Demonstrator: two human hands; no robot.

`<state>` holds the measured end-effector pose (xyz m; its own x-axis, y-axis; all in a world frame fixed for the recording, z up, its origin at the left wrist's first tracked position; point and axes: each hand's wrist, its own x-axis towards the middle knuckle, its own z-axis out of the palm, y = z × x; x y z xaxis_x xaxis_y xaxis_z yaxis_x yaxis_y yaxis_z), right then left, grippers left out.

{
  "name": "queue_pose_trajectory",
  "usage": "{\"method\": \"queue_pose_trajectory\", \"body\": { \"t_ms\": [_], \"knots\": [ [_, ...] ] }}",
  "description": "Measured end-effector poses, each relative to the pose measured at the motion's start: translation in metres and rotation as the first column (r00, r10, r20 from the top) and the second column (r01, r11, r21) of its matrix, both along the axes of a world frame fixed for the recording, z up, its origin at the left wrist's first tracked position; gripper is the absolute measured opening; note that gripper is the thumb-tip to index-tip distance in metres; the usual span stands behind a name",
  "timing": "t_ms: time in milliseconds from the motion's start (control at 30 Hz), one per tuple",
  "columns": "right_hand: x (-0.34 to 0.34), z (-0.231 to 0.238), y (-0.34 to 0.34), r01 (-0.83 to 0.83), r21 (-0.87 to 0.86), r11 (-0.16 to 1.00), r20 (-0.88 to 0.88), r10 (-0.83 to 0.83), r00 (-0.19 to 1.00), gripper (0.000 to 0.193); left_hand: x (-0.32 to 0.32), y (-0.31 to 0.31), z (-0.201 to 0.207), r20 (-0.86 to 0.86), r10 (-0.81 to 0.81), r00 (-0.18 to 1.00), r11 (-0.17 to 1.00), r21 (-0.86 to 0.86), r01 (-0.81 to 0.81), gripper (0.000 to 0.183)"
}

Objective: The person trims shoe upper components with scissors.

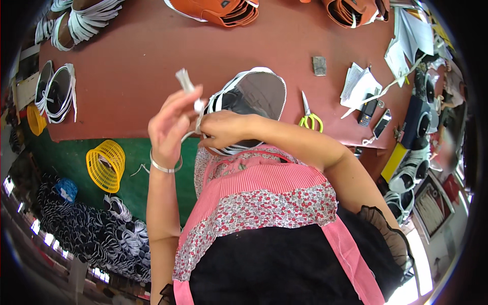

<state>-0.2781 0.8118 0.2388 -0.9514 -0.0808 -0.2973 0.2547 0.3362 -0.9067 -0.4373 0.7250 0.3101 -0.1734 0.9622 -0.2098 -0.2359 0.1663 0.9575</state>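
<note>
A black-and-white shoe upper with a grey-brown inside [264,94] lies at the table's near edge, against my apron. My right hand [223,127] reaches across it with the fingers curled at its left side, gripping that edge; the fingertips are partly hidden. Just left of it, my left hand [170,119] is raised with a white shoelace [184,80] pinched in its fingers. The lace's bundled end sticks up past the fingertips, and its other part runs down toward my right hand.
Yellow-handled scissors [310,119] and a small grey block [319,66] lie to the right, near papers [361,86] and two phones. Orange uppers [218,10] sit at the back, laced uppers [57,94] at left. A yellow basket [105,165] stands below the table's left side.
</note>
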Motion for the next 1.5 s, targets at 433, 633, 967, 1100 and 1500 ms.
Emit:
{"method": "queue_pose_trajectory", "body": {
  "t_ms": [433,633,967,1100,1500],
  "knots": [
    [0.011,-0.034,0.019,0.331,0.235,0.914,-0.506,-0.175,0.844,0.036,-0.022,-0.063,-0.126,0.367,0.015,0.930,0.773,-0.595,0.222,0.028],
    [0.022,-0.035,0.020,0.546,0.533,0.646,-0.631,-0.127,0.766,0.042,-0.032,-0.066,-0.147,0.293,0.088,0.952,0.807,-0.581,0.104,0.030],
    [-0.003,-0.040,0.007,0.646,-0.604,0.467,0.433,-0.488,0.757,0.032,-0.040,-0.050,-0.068,-0.890,-0.166,0.426,0.986,-0.148,0.074,0.021],
    [-0.014,-0.034,-0.003,0.406,-0.391,0.826,0.104,-0.399,0.911,0.025,-0.045,-0.031,-0.032,-0.453,-0.176,0.874,0.975,-0.204,0.091,0.019],
    [-0.017,-0.036,0.013,0.745,-0.473,0.469,0.442,-0.606,0.662,0.016,-0.052,-0.011,-0.074,-0.516,-0.305,0.800,0.947,-0.076,0.311,0.020]
  ]
}}
